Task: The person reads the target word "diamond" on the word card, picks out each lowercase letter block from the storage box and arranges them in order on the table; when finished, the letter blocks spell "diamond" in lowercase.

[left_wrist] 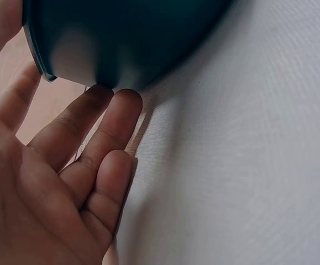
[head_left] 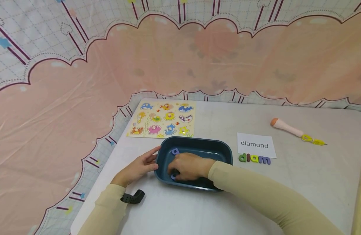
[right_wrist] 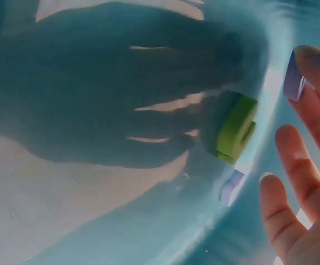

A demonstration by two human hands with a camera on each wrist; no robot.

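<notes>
My right hand (head_left: 189, 166) reaches down into a dark blue tray (head_left: 224, 147). In the right wrist view its thumb and index finger pinch a small purple letter (right_wrist: 294, 80), while the other fingers hang spread. A green letter (right_wrist: 237, 130) and another purple piece (right_wrist: 232, 187) lie by the tray's wall there; the hand hides the green one in the head view. One purple letter (head_left: 175, 151) shows near the tray's left end. My left hand (head_left: 139, 168) rests against that end from outside, its extended fingers touching the wall.
Right of the tray lies a card (head_left: 255, 145) printed "diamond", with letters reading "diam" (head_left: 254, 159) along its lower edge. An animal puzzle board (head_left: 165, 119) lies behind the tray. Farther right are a pink microphone-like object (head_left: 287, 127) and a yellow-handled tool (head_left: 312, 140).
</notes>
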